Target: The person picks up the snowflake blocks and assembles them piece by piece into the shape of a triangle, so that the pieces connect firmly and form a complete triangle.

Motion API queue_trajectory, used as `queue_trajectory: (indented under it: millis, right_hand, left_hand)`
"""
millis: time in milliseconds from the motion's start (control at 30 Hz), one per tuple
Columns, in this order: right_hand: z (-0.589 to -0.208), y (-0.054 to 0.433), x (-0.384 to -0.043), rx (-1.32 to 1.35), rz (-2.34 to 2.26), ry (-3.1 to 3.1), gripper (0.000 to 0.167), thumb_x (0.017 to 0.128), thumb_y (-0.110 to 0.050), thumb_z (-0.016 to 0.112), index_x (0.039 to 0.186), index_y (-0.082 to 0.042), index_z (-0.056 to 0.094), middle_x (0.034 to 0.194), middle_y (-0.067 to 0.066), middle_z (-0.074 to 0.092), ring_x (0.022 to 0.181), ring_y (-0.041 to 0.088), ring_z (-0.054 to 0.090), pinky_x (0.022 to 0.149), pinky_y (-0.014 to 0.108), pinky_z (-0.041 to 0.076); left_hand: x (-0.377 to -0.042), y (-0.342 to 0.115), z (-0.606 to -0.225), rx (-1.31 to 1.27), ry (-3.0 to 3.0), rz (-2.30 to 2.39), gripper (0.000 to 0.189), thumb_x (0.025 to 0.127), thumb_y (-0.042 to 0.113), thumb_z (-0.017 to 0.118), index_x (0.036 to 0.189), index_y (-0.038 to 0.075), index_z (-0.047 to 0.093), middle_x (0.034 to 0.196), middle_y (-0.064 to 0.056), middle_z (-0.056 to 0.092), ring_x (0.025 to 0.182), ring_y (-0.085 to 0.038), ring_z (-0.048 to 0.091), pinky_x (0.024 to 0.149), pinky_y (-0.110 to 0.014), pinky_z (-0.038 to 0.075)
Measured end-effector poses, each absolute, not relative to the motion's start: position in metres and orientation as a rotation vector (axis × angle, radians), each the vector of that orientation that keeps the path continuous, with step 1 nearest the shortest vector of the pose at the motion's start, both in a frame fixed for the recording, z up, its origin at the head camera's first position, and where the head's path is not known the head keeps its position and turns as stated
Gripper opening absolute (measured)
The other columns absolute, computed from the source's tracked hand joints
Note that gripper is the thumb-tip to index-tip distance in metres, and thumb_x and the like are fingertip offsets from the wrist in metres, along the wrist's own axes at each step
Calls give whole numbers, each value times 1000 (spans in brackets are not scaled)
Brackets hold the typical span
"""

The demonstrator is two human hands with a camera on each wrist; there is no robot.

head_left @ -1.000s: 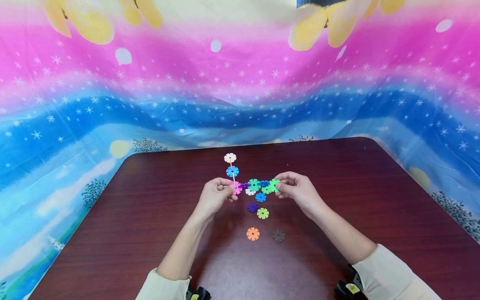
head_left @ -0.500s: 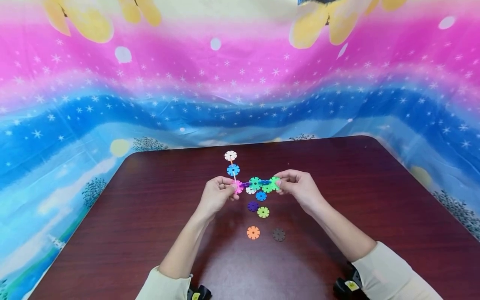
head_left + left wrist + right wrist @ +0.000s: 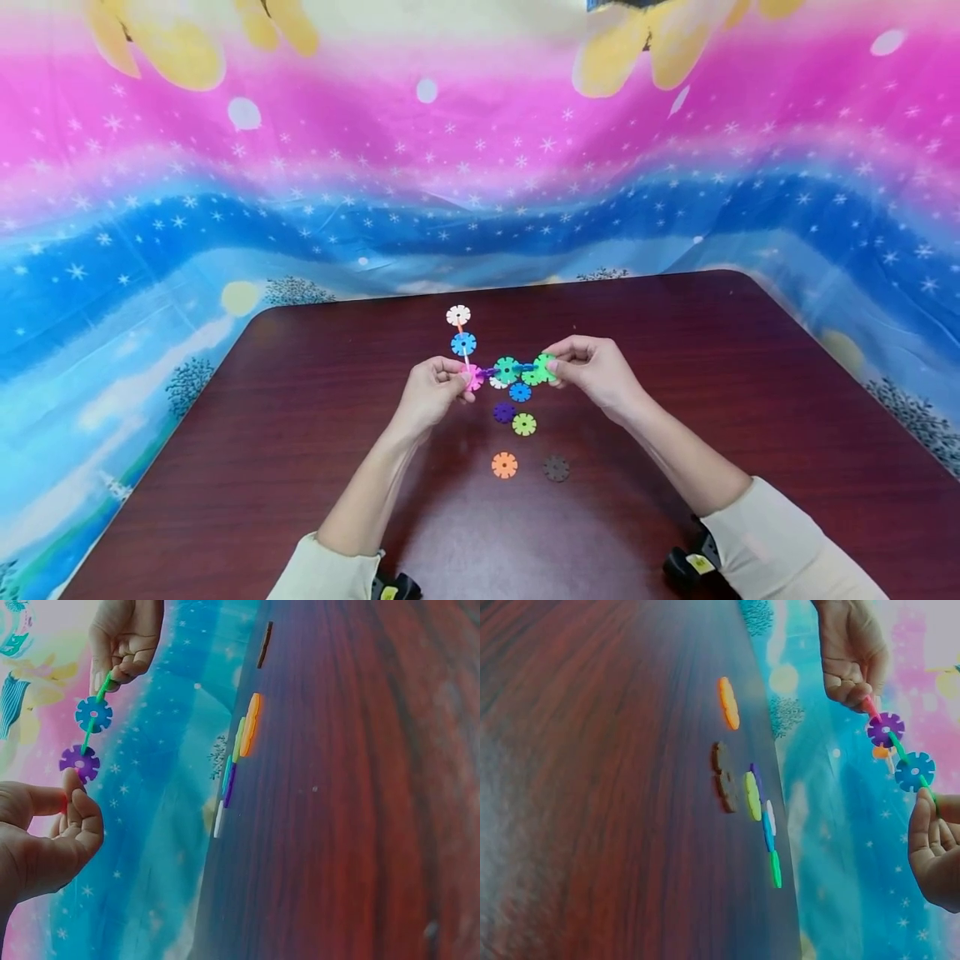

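Note:
Both hands hold up a chain of notched plastic discs above the table. My left hand (image 3: 431, 398) pinches the pink disc (image 3: 472, 379) between thumb and fingers. At the other end, my right hand (image 3: 603, 375) pinches the green disc (image 3: 543, 367). Between them run a purple disc (image 3: 79, 763), a teal-green disc (image 3: 507, 370) and a blue disc (image 3: 915, 772), with neighbours set at right angles. From the pink end a branch stretches away, carrying a blue disc (image 3: 463, 343) and a white disc (image 3: 458, 315) at its tip. Fingertips partly cover both gripped discs.
Loose discs lie on the dark red table (image 3: 300, 433) below the chain: blue (image 3: 520, 392), purple (image 3: 504, 412), yellow-green (image 3: 524, 425), orange (image 3: 504, 465) and dark brown (image 3: 557, 468). A patterned cloth (image 3: 480, 167) hangs behind the table's far edge.
My right hand, with the green disc, has moved very slightly toward the left hand. Both grips and the loose discs stay the same.

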State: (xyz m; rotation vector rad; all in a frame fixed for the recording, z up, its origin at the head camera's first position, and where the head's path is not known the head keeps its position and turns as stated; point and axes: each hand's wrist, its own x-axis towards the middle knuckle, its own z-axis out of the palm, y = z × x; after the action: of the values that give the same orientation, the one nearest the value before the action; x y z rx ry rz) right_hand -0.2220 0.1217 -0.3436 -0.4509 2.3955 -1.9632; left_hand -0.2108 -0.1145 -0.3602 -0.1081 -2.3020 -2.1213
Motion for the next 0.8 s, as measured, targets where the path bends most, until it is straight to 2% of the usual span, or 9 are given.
queue_trajectory:
  millis: [300, 500, 800]
  right_hand:
    - [-340, 120, -227, -485, -1858, 2474, 17, 84, 1, 64, 99, 9, 64, 78, 11, 65, 62, 21, 61, 63, 30, 53]
    - [-344, 123, -228, -448, -1874, 2421, 18, 85, 2, 63, 100, 11, 63, 78, 11, 65, 66, 29, 62, 64, 30, 53]
    - [-350, 127, -230, -445, -1827, 2390, 17, 85, 3, 62, 100, 11, 63, 72, 8, 63, 62, 19, 59, 61, 32, 53]
  left_hand:
    - [-210, -115, -364, -104, -2286, -2147, 9, 87, -6, 57, 94, -11, 54, 69, -9, 59, 52, -9, 57, 61, -25, 51]
    - [-211, -113, -365, -102, -2299, -2146, 9, 87, -7, 56, 94, -11, 53, 68, -9, 59, 52, -10, 57, 64, -29, 53]
    - [-211, -109, -367, -118, -2275, -2202, 7, 86, -10, 54, 93, -11, 52, 68, -6, 58, 50, -9, 56, 61, -30, 52]
